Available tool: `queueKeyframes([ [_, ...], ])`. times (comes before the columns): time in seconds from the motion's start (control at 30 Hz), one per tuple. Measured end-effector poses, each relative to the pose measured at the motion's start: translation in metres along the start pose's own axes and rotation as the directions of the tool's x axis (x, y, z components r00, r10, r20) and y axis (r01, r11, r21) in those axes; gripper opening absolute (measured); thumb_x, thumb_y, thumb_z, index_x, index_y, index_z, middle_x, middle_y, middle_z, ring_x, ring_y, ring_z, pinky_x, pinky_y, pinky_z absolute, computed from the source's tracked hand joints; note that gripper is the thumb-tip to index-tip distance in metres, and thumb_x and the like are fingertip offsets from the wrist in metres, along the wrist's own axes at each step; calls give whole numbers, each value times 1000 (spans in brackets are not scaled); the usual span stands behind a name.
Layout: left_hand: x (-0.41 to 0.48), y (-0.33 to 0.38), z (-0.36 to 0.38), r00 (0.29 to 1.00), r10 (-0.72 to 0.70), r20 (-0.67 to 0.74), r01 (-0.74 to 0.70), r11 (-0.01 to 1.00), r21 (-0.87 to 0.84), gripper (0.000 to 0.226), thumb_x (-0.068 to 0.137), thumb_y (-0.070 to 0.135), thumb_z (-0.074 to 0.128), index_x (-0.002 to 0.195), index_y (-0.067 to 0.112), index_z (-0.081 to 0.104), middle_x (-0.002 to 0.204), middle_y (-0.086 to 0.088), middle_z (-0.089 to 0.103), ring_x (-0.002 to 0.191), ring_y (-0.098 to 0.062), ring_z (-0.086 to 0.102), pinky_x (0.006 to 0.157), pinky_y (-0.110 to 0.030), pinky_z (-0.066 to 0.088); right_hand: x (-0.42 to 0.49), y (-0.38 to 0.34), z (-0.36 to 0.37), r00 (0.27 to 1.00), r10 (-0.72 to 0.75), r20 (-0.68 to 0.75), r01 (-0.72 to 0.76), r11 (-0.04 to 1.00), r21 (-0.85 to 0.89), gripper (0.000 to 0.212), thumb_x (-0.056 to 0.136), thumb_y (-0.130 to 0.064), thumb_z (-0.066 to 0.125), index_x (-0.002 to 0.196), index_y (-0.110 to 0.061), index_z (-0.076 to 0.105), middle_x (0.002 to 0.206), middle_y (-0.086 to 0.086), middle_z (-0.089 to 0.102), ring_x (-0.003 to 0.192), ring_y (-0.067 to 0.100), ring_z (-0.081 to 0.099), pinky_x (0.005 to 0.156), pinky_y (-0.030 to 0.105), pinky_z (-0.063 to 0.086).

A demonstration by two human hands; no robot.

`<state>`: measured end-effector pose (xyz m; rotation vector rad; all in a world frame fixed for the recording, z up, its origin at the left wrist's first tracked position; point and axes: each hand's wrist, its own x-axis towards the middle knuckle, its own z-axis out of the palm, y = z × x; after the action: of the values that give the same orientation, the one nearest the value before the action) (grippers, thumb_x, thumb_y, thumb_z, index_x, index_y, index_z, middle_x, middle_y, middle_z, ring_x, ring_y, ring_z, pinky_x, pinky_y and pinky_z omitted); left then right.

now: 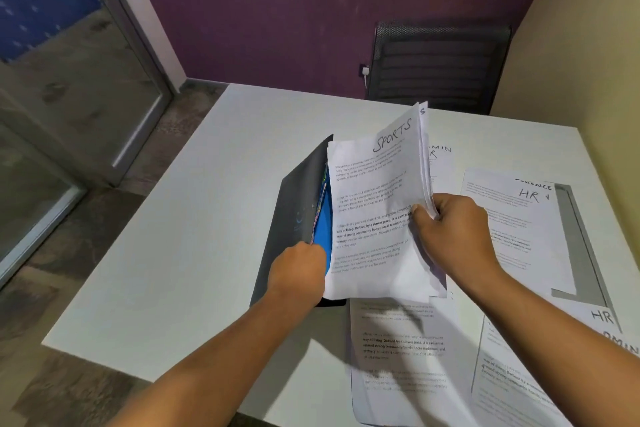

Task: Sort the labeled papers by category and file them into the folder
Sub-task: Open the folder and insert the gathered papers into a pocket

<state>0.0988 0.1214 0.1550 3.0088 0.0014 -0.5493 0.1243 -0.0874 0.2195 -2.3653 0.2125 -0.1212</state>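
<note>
We are holding the stack of SPORTS papers (374, 218) tilted up above the white table (190, 218). Our right hand (450, 229) is pinching its right edge, fingers curled round the sheets. Our left hand (298, 270) is gripping the lower edge of the dark folder (298, 198), which is standing open against the stack's left edge, with a blue divider (321, 229) showing inside. An HR sheet (516, 218) is lying flat on the right, and other printed sheets (398, 357) are lying nearer us.
</note>
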Motion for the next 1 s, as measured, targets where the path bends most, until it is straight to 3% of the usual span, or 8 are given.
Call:
queueKeyframes([
  [0.2,-1,0,-5,999,-35,-1,35,999,-37,22,89,3,61,110,9,62,107,-7,66,92,-25,67,77,-33,56,-9,-8,-1,999,-23,-45,21,999,-41,54,92,-16,63,52,-15,27,43,-3,27,42,16,26,43,29,20],
  [0.33,-1,1,-9,999,-38,-9,37,998,-58,16,91,8,62,107,11,62,103,-7,68,83,-23,66,71,-32,56,-8,-8,3,999,-41,-28,40,999,-32,48,92,-19,63,54,-11,35,45,3,35,43,18,29,44,29,23],
  [0.57,0,5,-6,999,-36,6,37,999,-21,29,91,11,65,119,9,61,110,-8,67,92,-24,68,78,-35,60,3,-28,14,996,-79,45,82,994,-78,44,92,-18,60,52,-19,42,49,-7,46,48,8,44,42,19,25],
  [0.67,-1,5,-6,999,-34,10,34,999,-7,34,90,13,66,124,9,58,114,-9,65,97,-25,68,80,-34,59,8,-34,19,992,-91,90,103,985,-139,34,90,-19,57,58,-11,52,56,2,54,54,19,53,44,24,32],
  [0.73,-3,6,-6,999,-40,13,40,999,6,31,91,12,65,121,8,58,114,-10,64,98,-25,67,79,-33,57,9,-39,19,988,-137,76,151,960,-235,34,89,-17,53,57,-10,47,56,5,50,55,27,50,46,27,29],
  [0.87,-4,7,-6,999,-50,-6,50,997,55,26,87,1,62,113,7,61,111,-10,65,97,-26,67,80,-34,56,15,-51,16,977,-199,75,212,904,-372,36,90,-16,52,57,-17,38,57,1,40,54,24,43,47,28,24],
  [1.0,-4,11,-6,999,-47,10,47,997,56,31,86,9,70,116,8,62,111,-10,65,97,-26,67,82,-33,56,18,-61,25,972,-180,148,223,902,-369,32,85,-13,53,58,-14,37,60,5,40,58,28,45,45,27,23],
])
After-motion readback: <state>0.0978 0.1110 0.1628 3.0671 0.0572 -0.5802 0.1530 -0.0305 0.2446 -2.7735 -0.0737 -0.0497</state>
